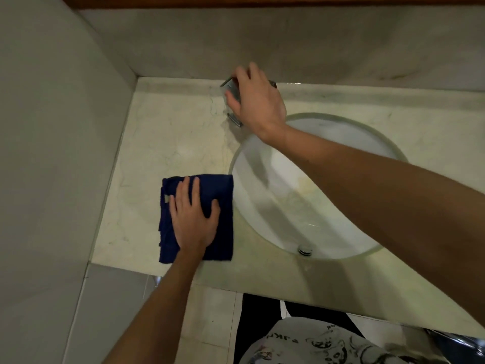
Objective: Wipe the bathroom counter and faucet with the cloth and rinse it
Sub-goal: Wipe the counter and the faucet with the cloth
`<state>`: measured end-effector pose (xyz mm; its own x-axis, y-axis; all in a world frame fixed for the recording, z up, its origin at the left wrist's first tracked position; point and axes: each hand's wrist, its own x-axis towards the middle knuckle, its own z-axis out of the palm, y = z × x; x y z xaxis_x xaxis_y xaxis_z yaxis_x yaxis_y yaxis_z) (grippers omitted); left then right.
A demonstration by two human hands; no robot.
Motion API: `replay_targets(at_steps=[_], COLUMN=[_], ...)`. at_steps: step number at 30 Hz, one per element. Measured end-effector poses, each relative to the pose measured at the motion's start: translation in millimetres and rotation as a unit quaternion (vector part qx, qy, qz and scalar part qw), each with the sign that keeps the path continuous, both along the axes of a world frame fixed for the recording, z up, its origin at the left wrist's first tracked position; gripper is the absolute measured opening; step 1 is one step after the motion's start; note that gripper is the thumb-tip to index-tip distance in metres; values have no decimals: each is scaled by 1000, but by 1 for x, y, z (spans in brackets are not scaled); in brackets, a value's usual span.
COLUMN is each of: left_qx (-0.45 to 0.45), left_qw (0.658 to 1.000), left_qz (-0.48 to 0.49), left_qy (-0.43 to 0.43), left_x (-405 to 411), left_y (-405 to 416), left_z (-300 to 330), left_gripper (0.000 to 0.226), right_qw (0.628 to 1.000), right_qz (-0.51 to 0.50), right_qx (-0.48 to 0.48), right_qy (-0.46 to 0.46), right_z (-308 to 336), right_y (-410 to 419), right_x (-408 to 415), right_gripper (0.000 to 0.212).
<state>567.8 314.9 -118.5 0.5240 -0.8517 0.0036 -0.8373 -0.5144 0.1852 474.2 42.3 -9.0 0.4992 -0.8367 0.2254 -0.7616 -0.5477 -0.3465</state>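
A folded dark blue cloth (220,195) lies flat on the pale marble counter (168,132), just left of the oval sink. My left hand (193,216) presses down on the cloth with fingers spread. My right hand (258,101) reaches across the basin and covers the chrome faucet (232,89) at the back wall, fingers wrapped over its top. Only the faucet's left edge and a bit of its spout (235,120) show beneath the hand. No water stream is visible.
The white sink basin (265,174) has a chrome drain (305,250) near its front. A grey wall (52,153) closes the counter on the left, and the backsplash (288,48) runs behind. My clothing shows below the counter's front edge.
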Motion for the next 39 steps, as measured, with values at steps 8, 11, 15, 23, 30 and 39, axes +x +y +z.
replay_targets(at_steps=[8, 11, 15, 23, 30, 39], left_qx=[-13, 4, 36, 253, 267, 163], left_qw=[1000, 1000, 998, 950, 910, 927], left_qz=[26, 13, -5, -147, -282, -327], left_qy=[2, 10, 57, 111, 142, 81], left_x=[82, 101, 118, 201, 176, 168], left_y=[-107, -140, -153, -207, -186, -133], left_z=[-1, 0, 15, 80, 104, 125], left_gripper=[69, 72, 74, 62, 24, 27], right_qw=[1000, 1000, 999, 998, 998, 958], right_qz=[-5, -4, -6, -11, -3, 231], right_qx=[11, 21, 34, 58, 63, 121], right_qy=[-8, -12, -17, -32, -25, 123], right_z=[-2, -1, 1, 3, 11, 8], right_y=[0, 0, 1, 2, 5, 79], right_x=[2, 1, 1, -1, -1, 42], right_gripper=[40, 41, 43, 44, 50, 95])
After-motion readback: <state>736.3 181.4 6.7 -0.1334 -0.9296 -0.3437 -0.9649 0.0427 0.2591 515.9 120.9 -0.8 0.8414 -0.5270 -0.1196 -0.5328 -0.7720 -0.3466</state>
